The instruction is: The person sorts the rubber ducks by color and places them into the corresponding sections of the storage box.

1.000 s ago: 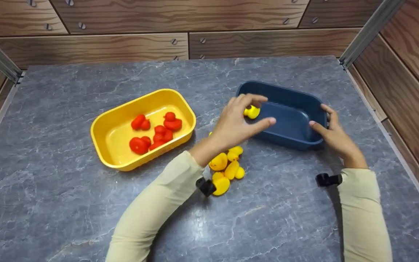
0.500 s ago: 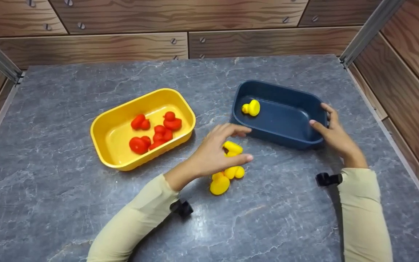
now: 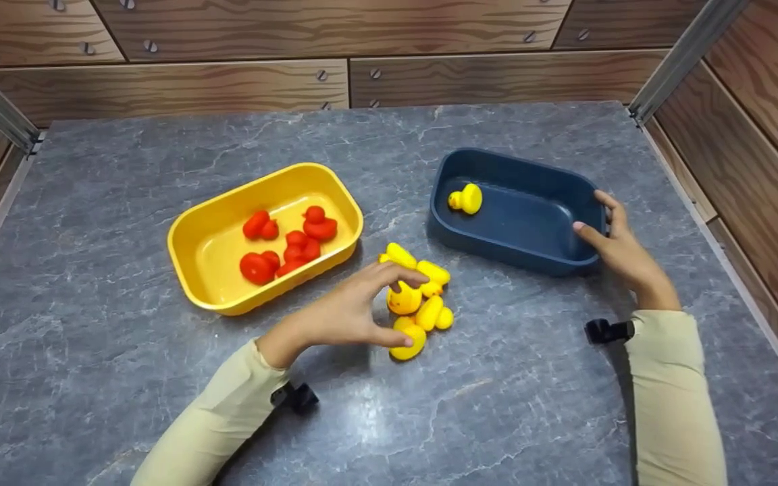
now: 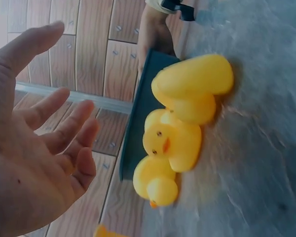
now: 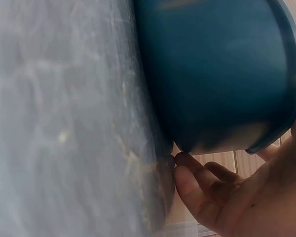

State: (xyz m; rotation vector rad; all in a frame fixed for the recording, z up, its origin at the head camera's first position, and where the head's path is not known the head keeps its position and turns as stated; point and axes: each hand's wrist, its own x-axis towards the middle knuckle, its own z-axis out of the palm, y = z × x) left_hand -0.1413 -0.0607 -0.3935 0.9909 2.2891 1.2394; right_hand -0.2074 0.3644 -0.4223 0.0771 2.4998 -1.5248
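Observation:
My left hand (image 3: 352,307) hovers at a cluster of yellow rubber ducks (image 3: 431,314) on the table, thumb and fingers spread apart and curved over them. In the left wrist view, nothing lies in the palm of that hand (image 4: 34,153), and the ducks (image 4: 173,140) stand apart from it. On the right, my right hand (image 3: 632,263) grips the end of a dark blue bin (image 3: 510,255), thumb over the rim and fingers along the outside. One yellow duck (image 3: 471,199) lies on its side in this bin's left end.
A yellow bin (image 3: 193,295) with several red rubber ducks (image 3: 256,268) stands to the left of the cluster. Wood-patterned panels (image 3: 227,88) wall in the grey marbled table (image 3: 510,405) at the back and sides.
My left hand has drawn back from over the blue bin, down and left to the yellow ducks. One duck is left lying in that bin. The right hand keeps its place.

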